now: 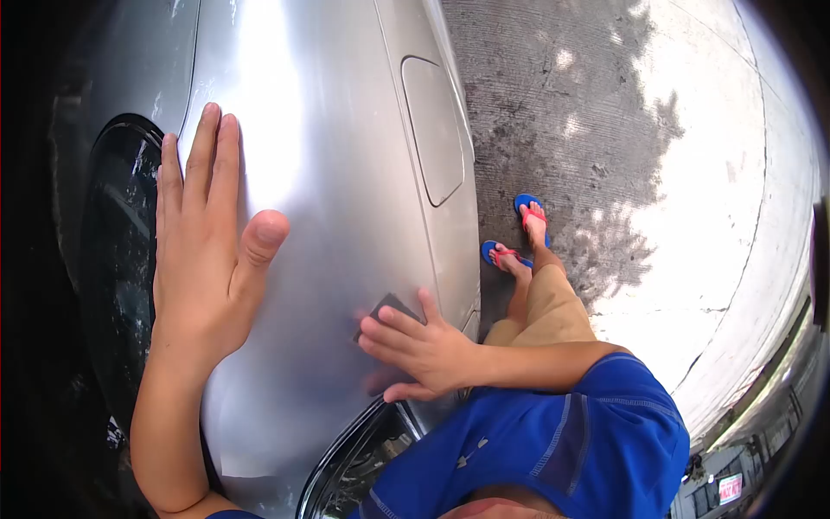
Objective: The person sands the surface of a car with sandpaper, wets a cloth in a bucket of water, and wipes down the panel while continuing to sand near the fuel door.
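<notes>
Dark sheet [393,303]: small, flat and greyish-black, found on the silver car panel [337,190], toward the panel's edge on the person's side; one corner pokes out past the fingers, the rest is covered, so the full shape can't be told.

Right grip [428,355]: laid palm-down over the sheet, fingers spread and pretty straight, thumb set apart toward the body; the sheet is covered from above rather than wrapped, and whether any edge is pinched underneath can't be told.

Left grip [199,259]: held out flat over the panel near the dark window [117,259], fingers stretched long, thumb stuck well out to the side; nothing is seen held, and whether the metal is touched by the palm can't be told.

Panel: silver, curved and shiny, with a big white glare streak down it; a rounded flap [435,130] is outlined near the far edge, and a black-rimmed glossy part [363,454] is partly hidden by the shirt.

Outfit: blue shirt [545,432], tan shorts [553,311], and blue flip-flops [493,253] with red straps.

Ground: ridged concrete [527,112] beside the car, shaded grey close in and blown out by sun farther off.
</notes>
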Available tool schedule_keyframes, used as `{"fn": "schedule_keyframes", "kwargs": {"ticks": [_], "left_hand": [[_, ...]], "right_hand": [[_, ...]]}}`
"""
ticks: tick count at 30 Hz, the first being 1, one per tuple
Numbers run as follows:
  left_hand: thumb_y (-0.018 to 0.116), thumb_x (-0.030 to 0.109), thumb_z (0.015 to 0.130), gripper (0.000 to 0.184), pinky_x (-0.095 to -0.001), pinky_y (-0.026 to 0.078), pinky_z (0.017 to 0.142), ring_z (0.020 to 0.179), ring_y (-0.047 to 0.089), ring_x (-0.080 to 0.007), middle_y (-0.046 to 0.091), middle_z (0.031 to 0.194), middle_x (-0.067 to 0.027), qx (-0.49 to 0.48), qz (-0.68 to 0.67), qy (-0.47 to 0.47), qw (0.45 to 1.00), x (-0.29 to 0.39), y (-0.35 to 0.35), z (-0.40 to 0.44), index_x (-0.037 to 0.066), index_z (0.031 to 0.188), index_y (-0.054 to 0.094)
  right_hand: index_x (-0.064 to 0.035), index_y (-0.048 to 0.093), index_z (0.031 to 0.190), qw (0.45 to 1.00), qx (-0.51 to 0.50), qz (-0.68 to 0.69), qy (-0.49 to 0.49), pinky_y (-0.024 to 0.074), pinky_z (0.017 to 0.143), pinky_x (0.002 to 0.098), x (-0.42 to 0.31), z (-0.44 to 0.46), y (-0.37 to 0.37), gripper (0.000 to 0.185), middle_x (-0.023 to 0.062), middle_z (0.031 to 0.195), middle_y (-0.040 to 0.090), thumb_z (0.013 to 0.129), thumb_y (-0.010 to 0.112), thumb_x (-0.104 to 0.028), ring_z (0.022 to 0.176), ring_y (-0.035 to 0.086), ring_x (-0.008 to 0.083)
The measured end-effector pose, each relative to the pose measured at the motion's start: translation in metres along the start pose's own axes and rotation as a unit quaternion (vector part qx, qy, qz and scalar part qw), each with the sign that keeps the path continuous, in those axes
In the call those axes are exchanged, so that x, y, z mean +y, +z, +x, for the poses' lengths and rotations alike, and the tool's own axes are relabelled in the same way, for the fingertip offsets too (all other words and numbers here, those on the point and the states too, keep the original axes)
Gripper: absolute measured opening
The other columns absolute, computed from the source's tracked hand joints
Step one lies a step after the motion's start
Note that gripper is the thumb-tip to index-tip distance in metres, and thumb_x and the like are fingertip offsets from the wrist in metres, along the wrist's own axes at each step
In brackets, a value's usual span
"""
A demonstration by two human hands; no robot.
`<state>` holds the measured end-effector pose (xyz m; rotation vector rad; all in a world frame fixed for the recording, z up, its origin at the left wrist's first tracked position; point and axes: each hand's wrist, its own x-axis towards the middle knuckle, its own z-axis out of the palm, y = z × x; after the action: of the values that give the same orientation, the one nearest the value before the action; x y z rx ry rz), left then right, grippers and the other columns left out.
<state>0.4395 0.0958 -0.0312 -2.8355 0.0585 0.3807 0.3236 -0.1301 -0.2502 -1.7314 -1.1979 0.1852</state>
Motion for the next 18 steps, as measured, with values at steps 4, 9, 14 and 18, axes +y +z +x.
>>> {"fn": "schedule_keyframes", "kwargs": {"ticks": [4, 9, 14, 18], "left_hand": [[0.019, 0.086, 0.103, 0.112, -0.0559, 0.02, 0.134, 0.165, 0.02, -0.0507, 0.031, 0.178, -0.0229, 0.014, -0.027, -0.005, 1.0, 0.0, 0.004, -0.002, -0.002, 0.17, 0.035], [0.019, 0.083, 0.106, 0.107, -0.0548, 0.019, 0.134, 0.166, 0.02, -0.0482, 0.031, 0.178, -0.0228, 0.043, -0.098, -0.019, 0.994, -0.004, 0.008, -0.003, -0.002, 0.17, 0.035], [0.019, 0.079, 0.109, 0.104, -0.0532, 0.018, 0.135, 0.166, 0.019, -0.0499, 0.029, 0.178, -0.0241, 0.042, -0.093, -0.017, 0.995, -0.005, 0.009, -0.003, -0.004, 0.169, 0.034], [0.021, 0.079, 0.108, 0.105, -0.0544, 0.018, 0.135, 0.166, 0.018, -0.0499, 0.027, 0.179, -0.0243, 0.031, -0.101, -0.025, 0.994, 0.002, 0.003, -0.002, -0.005, 0.17, 0.031]], "right_hand": [[-0.0055, 0.039, 0.169, 0.985, 0.158, -0.066, -0.011, 0.0131, 0.128, 0.076, 0.087, 0.158, -0.073, 0.09, 0.0153, 0.179, 0.031, 0.108, 0.045, -0.071, 0.168, 0.023, 0.0337], [-0.004, 0.047, 0.164, 0.974, 0.214, -0.076, -0.011, 0.0158, 0.129, 0.0725, 0.114, 0.232, -0.094, 0.087, 0.0171, 0.175, 0.04, 0.106, 0.051, -0.068, 0.166, 0.029, 0.0351], [-0.0099, 0.039, 0.17, 0.999, 0.012, -0.046, -0.015, 0.0041, 0.131, 0.0697, 0.021, 0.05, -0.026, 0.092, 0.0136, 0.179, 0.034, 0.104, 0.047, -0.074, 0.169, 0.022, 0.032], [-0.0081, 0.029, 0.173, 0.987, 0.146, -0.05, 0.034, 0.0038, 0.133, 0.0663, 0.152, 0.225, -0.109, 0.099, 0.0173, 0.181, 0.026, 0.104, 0.043, -0.077, 0.17, 0.018, 0.0347]]}}
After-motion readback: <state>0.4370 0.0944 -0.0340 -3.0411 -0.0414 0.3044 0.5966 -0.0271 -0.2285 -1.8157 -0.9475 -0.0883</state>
